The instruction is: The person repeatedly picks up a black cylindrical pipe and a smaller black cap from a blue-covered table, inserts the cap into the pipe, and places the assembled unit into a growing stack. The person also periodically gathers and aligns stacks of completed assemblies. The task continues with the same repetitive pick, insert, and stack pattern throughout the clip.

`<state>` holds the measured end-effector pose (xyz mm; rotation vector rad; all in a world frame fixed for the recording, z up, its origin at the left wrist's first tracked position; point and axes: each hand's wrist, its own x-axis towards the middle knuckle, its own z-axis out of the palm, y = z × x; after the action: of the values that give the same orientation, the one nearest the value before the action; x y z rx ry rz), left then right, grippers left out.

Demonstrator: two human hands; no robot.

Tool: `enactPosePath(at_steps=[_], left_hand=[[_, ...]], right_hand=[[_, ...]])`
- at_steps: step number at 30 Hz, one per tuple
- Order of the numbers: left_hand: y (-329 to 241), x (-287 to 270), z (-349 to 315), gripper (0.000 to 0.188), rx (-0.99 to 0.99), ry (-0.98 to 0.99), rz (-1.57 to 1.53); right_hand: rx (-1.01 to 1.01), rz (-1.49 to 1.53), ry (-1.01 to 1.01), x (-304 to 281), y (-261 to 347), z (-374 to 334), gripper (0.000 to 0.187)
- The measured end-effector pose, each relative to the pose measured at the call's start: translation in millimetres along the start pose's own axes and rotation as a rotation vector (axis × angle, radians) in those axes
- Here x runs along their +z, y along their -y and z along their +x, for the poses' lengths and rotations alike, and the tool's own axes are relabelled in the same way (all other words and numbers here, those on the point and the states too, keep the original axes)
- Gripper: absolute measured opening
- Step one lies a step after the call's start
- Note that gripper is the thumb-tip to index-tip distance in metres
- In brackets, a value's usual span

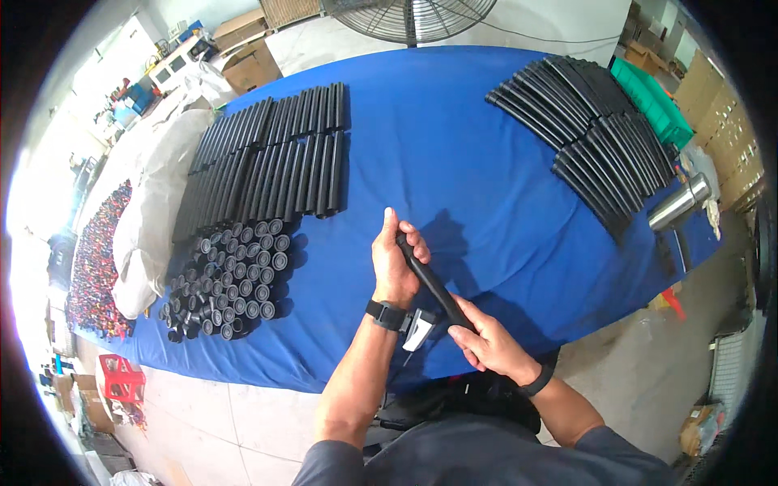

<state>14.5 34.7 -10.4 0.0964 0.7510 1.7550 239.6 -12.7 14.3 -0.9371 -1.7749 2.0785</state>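
Observation:
A black tube (438, 292) slants between my two hands above the near part of the blue-covered table. My left hand (395, 261) is closed round its upper end, thumb pointing up. Lower down, my right hand (492, 340) grips the tube's other end. To the left stand many round black caps (243, 271) in a cluster, with rows of black tubes (275, 158) laid side by side behind them. More black tubes (587, 130) lie in stacked rows at the far right. A white device (419, 330) hangs at my left wristband.
A green bin (652, 101) and a shiny metal cylinder (679, 202) sit at the right edge. White sheeting (158, 202) and a heap of small multicoloured pieces (99, 263) lie on the left. A large fan (409, 18) stands beyond the table; a red stool (121, 378) stands at lower left.

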Motion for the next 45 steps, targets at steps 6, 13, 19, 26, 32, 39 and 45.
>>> enactPosePath(at_steps=[6,13,19,26,32,39,45], left_hand=[[7,-5,4,0.044,0.004,-0.013,-0.025],[14,-35,25,0.048,-0.070,0.126,-0.118],[-3,-11,36,0.073,-0.042,0.218,0.174],[-6,-29,48,0.054,-0.069,0.250,0.090],[-12,-42,56,0.046,-0.066,0.292,-0.256],[-14,-42,52,0.056,-0.095,0.399,-0.296],[-15,-39,49,0.063,-0.074,0.371,-0.199]], right_hand=[[-0.022,-0.109,-0.045,-2,-3,-3,0.066],[-0.075,-0.256,-0.114,-4,-8,3,0.065],[-0.124,-0.232,-0.194,-17,9,10,0.060],[-0.537,-0.582,-0.416,-30,-8,32,0.055],[-0.412,-0.317,-0.413,5,17,28,0.062],[-0.816,-0.630,-0.580,20,64,31,0.043],[-1.086,-0.813,-0.655,17,104,50,0.043]])
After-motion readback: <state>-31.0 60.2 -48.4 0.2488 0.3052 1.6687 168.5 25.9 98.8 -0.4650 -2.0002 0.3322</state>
